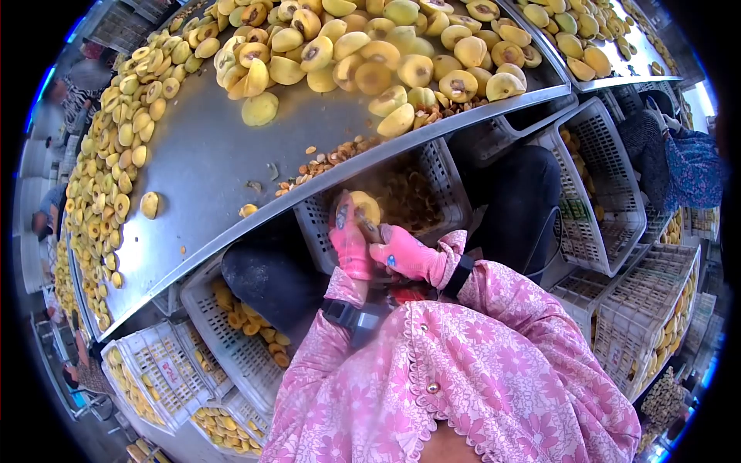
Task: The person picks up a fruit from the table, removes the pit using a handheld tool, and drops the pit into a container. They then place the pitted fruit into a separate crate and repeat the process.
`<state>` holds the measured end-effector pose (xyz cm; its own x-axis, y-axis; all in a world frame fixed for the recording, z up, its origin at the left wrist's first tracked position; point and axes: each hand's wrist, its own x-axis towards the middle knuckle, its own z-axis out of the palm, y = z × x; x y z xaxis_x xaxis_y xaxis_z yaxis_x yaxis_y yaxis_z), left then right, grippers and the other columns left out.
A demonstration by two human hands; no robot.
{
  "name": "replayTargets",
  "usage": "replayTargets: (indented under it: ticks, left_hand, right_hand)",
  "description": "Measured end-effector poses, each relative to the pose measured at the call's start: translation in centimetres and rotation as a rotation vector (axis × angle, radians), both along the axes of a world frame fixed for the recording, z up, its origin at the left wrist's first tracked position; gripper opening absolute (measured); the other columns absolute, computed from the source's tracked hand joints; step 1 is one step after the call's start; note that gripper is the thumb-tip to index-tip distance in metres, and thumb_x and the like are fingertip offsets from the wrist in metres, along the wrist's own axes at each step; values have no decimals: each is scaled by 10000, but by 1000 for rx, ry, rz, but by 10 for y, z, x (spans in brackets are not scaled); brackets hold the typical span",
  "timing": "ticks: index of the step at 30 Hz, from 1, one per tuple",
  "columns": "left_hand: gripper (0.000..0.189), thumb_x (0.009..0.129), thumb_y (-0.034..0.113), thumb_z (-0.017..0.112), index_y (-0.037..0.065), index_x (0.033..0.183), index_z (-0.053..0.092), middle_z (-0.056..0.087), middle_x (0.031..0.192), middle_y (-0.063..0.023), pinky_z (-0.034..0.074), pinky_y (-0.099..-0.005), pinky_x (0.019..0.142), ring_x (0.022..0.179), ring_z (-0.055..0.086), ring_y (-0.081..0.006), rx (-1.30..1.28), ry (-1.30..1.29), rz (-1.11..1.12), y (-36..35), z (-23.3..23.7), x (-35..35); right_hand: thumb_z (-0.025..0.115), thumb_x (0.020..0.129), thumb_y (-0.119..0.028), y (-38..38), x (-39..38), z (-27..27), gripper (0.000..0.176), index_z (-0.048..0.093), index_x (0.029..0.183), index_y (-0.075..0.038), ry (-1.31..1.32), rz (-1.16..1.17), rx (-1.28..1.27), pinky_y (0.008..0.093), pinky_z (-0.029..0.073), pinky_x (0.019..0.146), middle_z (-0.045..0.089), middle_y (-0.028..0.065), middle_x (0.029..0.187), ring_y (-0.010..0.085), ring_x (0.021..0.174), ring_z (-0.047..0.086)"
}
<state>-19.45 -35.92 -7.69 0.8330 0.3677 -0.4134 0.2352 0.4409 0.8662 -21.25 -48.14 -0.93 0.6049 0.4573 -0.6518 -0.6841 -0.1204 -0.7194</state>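
Both my hands wear pink gloves and meet over a crate between my knees. In my left hand (351, 241) is a yellow peach half (367, 205), gripped by closed fingers. My right hand (407, 254) is closed right beside it, with its fingertips at the fruit's lower edge; whatever it grips is too small and hidden to name. Below the hands, the white plastic crate (454, 181) contains brownish peach pieces or pits, partly blurred. Peach pits (337, 157) lie in a strip along the near edge of the metal table (208, 154).
Many peach halves (351, 46) are heaped on the table, with more along its left side. Its raised metal rim (370, 156) runs just beyond my hands. Crates stand at my left (224, 339) and right (606, 174). Other people are at the right (698, 166) and far left.
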Motion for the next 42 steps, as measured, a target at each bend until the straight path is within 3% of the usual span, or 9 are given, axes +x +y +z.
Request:
replayTargets:
  ticks: [10,14,17,18,20,27,32,37,42]
  left_hand:
    - [402,912,362,546,78,1193,506,567,1092,-86,541,-384,806,943,593,-205,-294,-42,-82,-6,13,-2]
    - [359,897,362,571,74,1107,533,611,954,-81,536,-309,732,807,627,-206,-231,23,9,-11,16,-4]
    - [341,866,352,615,77,1050,532,620,895,-93,527,-295,702,756,635,-236,1003,-191,-330,20,-5,-17]
    - [364,834,336,650,62,1032,517,618,907,-117,530,-353,735,811,630,-261,1037,-83,-346,25,12,-23]
    - [302,890,316,575,57,1042,540,606,1005,-120,514,-445,786,948,592,-261,-664,136,278,22,5,-6]
    - [314,875,270,600,65,1105,541,601,1080,-126,495,-486,834,988,587,-300,-797,190,-111,50,78,-17]
    - [424,896,286,567,35,1228,486,572,1128,-198,530,-486,801,979,596,-362,-246,-164,-47,152,162,-68]
    - [515,797,324,692,-28,1143,547,617,1075,-148,474,-377,834,987,596,-266,2014,549,-248,258,192,-95]
    - [560,814,350,676,-27,1197,518,608,1108,-151,492,-369,784,934,613,-269,969,127,-176,217,204,46]
  right_hand:
    - [564,855,-141,-10,-2,8,101,493,795,-102,522,-175,626,210,350,382,474,-16,615,67,423,417]
    - [560,826,-143,-9,-6,18,124,488,750,-76,298,-165,427,243,329,370,456,-9,565,89,406,408]
    - [555,839,-154,-14,-9,35,98,485,852,-86,118,-183,353,228,324,369,462,-12,584,75,412,403]
    - [551,847,-155,-20,-9,38,112,478,900,-90,106,-217,344,222,322,369,464,-13,591,70,414,401]
    - [553,860,-157,-28,-9,26,163,452,963,-81,108,-231,285,215,321,372,464,-14,605,69,430,403]
    - [574,858,-197,-35,0,21,190,404,858,-112,102,-232,177,247,382,399,449,-11,622,82,440,418]
    - [595,846,-201,-42,2,17,204,418,870,-103,68,-197,217,237,369,400,459,-5,616,87,440,425]
    - [595,835,-202,-34,3,8,221,454,938,-67,100,-121,199,218,362,409,493,-5,631,72,464,442]
    - [595,839,-191,-28,11,-4,211,463,935,-57,112,-137,210,229,372,414,502,-2,635,85,470,462]
